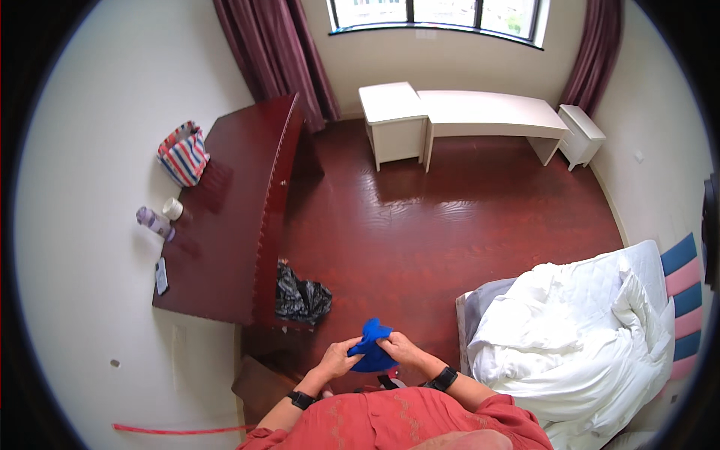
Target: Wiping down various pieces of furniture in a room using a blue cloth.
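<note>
A blue cloth [367, 360] hangs between my two hands in front of my body, bunched at its top. My left hand [339, 358] pinches its left edge, with the thumb lying along it. On the other side my right hand [399, 348] grips the cloth near its upper right part. Both wrists carry black bands. The cloth's lower part spreads loosely below my fingers, above the floor. How much fabric is gathered inside each grip is hidden.
At left stands a dark red desk [232, 217] bearing a striped bag [184, 156], a bottle [155, 223], a white jar [172, 208] and a phone [162, 276]. A black plastic bag [301, 297] lies beside it. Right is a bed with a white quilt [555, 330]; white furniture [487, 109] lines the window wall.
</note>
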Motion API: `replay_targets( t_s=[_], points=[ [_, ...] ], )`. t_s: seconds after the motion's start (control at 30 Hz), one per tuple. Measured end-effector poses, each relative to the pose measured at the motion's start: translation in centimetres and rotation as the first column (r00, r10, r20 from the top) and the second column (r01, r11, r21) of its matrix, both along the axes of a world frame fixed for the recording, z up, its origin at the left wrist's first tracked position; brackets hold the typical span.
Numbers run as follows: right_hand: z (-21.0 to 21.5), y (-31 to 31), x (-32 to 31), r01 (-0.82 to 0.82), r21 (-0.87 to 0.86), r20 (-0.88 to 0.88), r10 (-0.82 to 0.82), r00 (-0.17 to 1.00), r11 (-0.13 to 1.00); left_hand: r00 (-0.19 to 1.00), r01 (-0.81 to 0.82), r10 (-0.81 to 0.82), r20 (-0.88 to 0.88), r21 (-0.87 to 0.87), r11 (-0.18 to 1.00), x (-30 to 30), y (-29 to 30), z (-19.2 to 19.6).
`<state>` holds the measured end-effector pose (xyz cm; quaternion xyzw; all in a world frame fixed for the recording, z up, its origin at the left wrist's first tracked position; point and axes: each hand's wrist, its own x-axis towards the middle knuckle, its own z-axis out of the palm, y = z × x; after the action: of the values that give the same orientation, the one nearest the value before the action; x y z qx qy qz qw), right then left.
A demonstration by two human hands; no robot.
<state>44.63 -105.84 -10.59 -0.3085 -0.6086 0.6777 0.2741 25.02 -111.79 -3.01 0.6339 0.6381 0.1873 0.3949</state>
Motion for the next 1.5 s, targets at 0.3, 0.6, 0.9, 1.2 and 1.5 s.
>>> replay_targets(
  t_s=[0.3, 0.6, 0.9, 1.2, 1.5],
  points=[
    [-0.4, -1.7, -1.9, -0.074, -0.261, -0.079, 0.055, 0.995, 0.963, 0.998, 0.018, -0.023, 0.063, 0.076, 0.997, -2.7, -2.0, -4.8],
    [-2.1, -5.6, -2.9, -0.060, -0.339, -0.006, 0.062, 0.998, 0.939, 0.996, -0.057, 0.062, 0.062, -0.088, 0.994, -3.5, -6.6, -7.7],
    [-2.5, -4.3, -3.4, -0.069, -0.168, -0.023, 0.066, 0.998, 0.983, 1.000, -0.010, 0.011, 0.022, -0.032, 0.999, -4.2, -4.6, -4.4],
    [1.0, -2.6, -8.4, -0.066, -0.065, 0.113, 0.073, 0.991, 0.996, 0.993, -0.034, 0.033, 0.114, 0.008, 0.999, -9.0, -3.3, -2.6],
    [4.4, 3.2, -8.9, -0.092, -0.012, 0.267, 0.092, 0.959, 0.996, 0.986, -0.090, 0.084, 0.142, 0.038, 0.995, -9.5, 1.5, -0.4]
  ],
)
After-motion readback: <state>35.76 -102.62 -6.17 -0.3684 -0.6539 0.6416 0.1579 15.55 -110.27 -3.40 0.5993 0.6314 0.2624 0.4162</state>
